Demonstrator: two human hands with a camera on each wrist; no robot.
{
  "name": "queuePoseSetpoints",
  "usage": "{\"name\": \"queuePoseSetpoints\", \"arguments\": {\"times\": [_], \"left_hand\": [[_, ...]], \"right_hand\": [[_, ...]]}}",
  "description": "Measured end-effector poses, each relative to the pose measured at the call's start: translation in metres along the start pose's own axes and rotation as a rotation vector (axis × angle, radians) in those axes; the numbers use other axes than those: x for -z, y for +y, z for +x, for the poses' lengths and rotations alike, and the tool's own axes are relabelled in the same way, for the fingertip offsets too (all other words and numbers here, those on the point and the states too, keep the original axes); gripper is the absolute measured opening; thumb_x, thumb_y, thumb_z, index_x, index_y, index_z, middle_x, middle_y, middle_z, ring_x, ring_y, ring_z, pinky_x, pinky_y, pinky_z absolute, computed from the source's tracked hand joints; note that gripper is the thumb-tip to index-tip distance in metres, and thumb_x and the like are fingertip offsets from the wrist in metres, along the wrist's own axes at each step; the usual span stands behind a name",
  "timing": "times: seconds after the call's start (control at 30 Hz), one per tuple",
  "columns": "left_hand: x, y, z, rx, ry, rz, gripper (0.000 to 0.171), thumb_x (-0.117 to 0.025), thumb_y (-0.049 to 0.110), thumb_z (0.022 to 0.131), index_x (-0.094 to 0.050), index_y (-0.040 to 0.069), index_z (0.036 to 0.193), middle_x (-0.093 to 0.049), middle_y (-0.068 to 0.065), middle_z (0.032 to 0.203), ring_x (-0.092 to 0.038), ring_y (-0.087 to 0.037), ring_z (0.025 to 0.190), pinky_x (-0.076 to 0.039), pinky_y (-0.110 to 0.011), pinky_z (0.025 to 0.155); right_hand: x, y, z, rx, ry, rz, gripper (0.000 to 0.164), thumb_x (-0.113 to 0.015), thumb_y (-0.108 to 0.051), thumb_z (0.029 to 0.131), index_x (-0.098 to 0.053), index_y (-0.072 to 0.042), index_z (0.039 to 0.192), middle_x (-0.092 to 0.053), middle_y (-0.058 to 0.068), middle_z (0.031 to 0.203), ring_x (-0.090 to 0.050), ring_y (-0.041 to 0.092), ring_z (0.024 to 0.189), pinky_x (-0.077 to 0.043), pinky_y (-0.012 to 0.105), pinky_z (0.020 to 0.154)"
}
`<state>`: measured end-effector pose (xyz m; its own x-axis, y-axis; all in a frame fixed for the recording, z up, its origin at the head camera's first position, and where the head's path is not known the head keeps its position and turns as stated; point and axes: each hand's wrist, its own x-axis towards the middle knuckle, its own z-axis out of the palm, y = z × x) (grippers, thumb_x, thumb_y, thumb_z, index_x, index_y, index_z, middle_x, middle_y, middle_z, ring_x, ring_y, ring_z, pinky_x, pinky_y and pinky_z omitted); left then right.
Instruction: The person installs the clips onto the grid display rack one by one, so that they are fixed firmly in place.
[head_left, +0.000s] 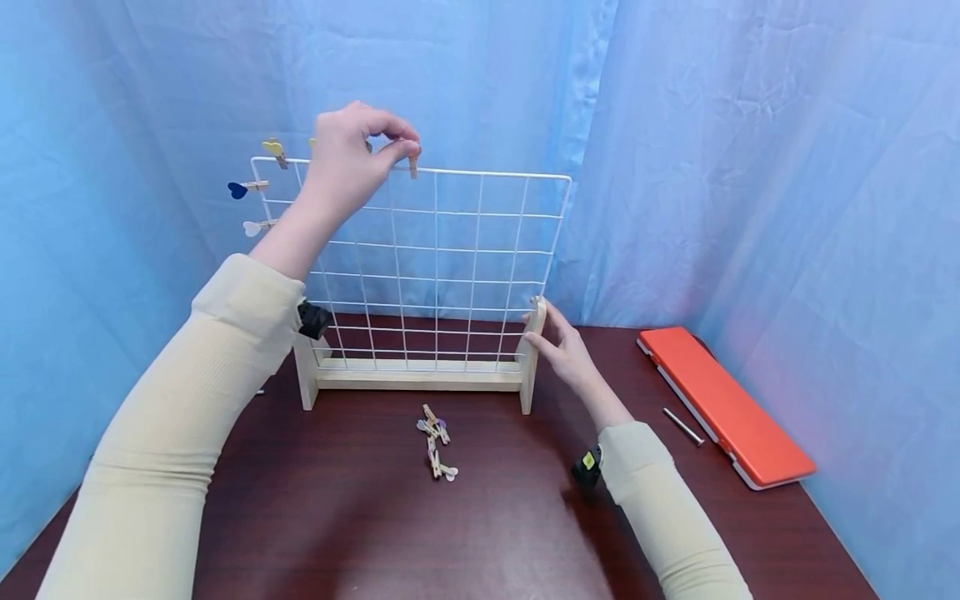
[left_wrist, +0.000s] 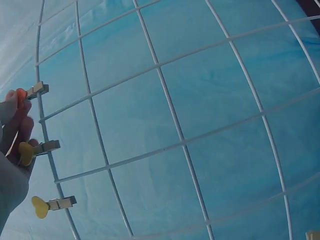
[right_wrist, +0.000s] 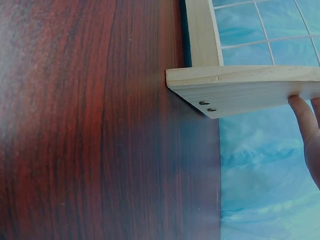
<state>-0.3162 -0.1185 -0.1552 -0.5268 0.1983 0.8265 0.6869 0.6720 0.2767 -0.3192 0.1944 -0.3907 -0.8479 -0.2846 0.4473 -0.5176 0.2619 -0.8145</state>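
Note:
My left hand pinches a small wooden clothespin at the top wire of a white wire grid. In the left wrist view this clothespin bears an orange heart between the fingers, and its jaws lie across the wire. Beside it, two clothespins with yellow hearts are clipped along the same wire. My right hand grips the right upright of the wooden stand that holds the grid, thumb on the near side. Two screw heads show low on that upright.
On the grid's left side hang clothespins with a blue heart and a white heart. Several loose clothespins lie on the dark table before the stand. At right are a metal rod and an orange case.

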Motion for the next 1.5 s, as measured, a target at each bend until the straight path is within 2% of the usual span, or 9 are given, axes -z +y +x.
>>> {"name": "queuePoseSetpoints", "arguments": {"times": [0.17,0.3,0.43,0.73,0.97,1.07,1.27,1.4,1.5], "left_hand": [[0.013,0.0,-0.027,-0.117,0.194,-0.019,0.026,-0.066,0.031,0.078,-0.07,0.012,0.096,-0.068,0.001,0.096,-0.055,-0.013,0.095,-0.039,-0.026,0.079],[0.019,-0.008,-0.062,-0.136,0.291,-0.039,0.027,-0.069,0.026,0.076,-0.069,0.009,0.097,-0.068,-0.004,0.096,-0.056,-0.018,0.094,-0.04,-0.027,0.081],[0.022,-0.024,-0.101,-0.063,0.3,-0.008,0.03,-0.072,0.021,0.073,-0.068,0.01,0.1,-0.067,-0.005,0.098,-0.056,-0.02,0.096,-0.04,-0.026,0.081],[0.012,-0.067,-0.186,0.229,0.299,0.02,0.034,-0.074,0.017,0.072,-0.067,0.016,0.105,-0.066,-0.004,0.101,-0.053,-0.019,0.089,-0.037,-0.023,0.074],[-0.007,-0.099,-0.23,0.423,0.312,0.029,0.035,-0.072,0.016,0.074,-0.065,0.015,0.108,-0.064,-0.005,0.104,-0.053,-0.02,0.091,-0.035,-0.022,0.073],[-0.016,-0.113,-0.241,0.487,0.284,0.043,0.036,-0.071,0.018,0.076,-0.063,0.015,0.111,-0.063,-0.006,0.104,-0.054,-0.022,0.094,-0.039,-0.023,0.074],[-0.027,-0.13,-0.252,0.619,0.143,-0.005,0.048,-0.067,0.029,0.078,-0.054,0.016,0.123,-0.058,-0.008,0.114,-0.053,-0.025,0.1,-0.045,-0.035,0.079],[-0.029,-0.145,-0.255,0.636,0.064,-0.091,0.056,-0.065,0.032,0.079,-0.046,0.019,0.13,-0.054,-0.006,0.121,-0.054,-0.022,0.103,-0.046,-0.019,0.079],[-0.026,-0.15,-0.254,0.636,-0.019,-0.19,0.06,-0.062,0.029,0.082,-0.037,0.016,0.136,-0.048,-0.011,0.129,-0.049,-0.025,0.112,-0.045,-0.024,0.088]], "right_hand": [[-0.003,0.0,0.001,-0.003,-0.004,0.007,0.054,-0.056,-0.005,0.086,-0.035,-0.014,0.136,-0.055,0.018,0.114,-0.051,0.031,0.108,-0.044,0.042,0.085],[-0.005,0.0,0.002,0.004,-0.005,0.009,0.054,-0.056,-0.005,0.086,-0.036,-0.014,0.136,-0.056,0.017,0.114,-0.051,0.03,0.107,-0.045,0.039,0.084],[-0.006,0.0,0.003,0.01,-0.004,0.001,0.054,-0.056,-0.004,0.086,-0.036,-0.014,0.136,-0.055,0.021,0.114,-0.052,0.031,0.106,-0.045,0.037,0.084],[-0.002,0.003,-0.001,-0.018,0.0,0.002,0.055,-0.056,-0.007,0.087,-0.035,-0.018,0.137,-0.055,0.018,0.117,-0.05,0.032,0.109,-0.046,0.034,0.084],[0.004,0.006,-0.002,-0.018,0.017,-0.013,0.056,-0.057,-0.007,0.086,-0.035,-0.02,0.136,-0.056,0.019,0.116,-0.052,0.028,0.107,-0.047,0.024,0.079],[0.005,0.006,-0.003,-0.019,0.022,-0.015,0.056,-0.057,-0.007,0.086,-0.035,-0.021,0.136,-0.055,0.022,0.117,-0.052,0.027,0.107,-0.047,0.025,0.08],[0.005,0.005,-0.004,-0.024,0.02,-0.011,0.056,-0.056,-0.006,0.086,-0.035,-0.02,0.136,-0.056,0.018,0.116,-0.052,0.029,0.108,-0.047,0.026,0.08],[0.005,0.004,-0.003,-0.018,0.018,-0.012,0.056,-0.056,-0.006,0.086,-0.035,-0.019,0.136,-0.057,0.017,0.115,-0.052,0.031,0.107,-0.046,0.023,0.079],[0.005,0.003,-0.002,-0.014,0.016,-0.024,0.056,-0.056,-0.008,0.087,-0.035,-0.019,0.136,-0.057,0.016,0.115,-0.052,0.03,0.107,-0.047,0.027,0.081]]}}
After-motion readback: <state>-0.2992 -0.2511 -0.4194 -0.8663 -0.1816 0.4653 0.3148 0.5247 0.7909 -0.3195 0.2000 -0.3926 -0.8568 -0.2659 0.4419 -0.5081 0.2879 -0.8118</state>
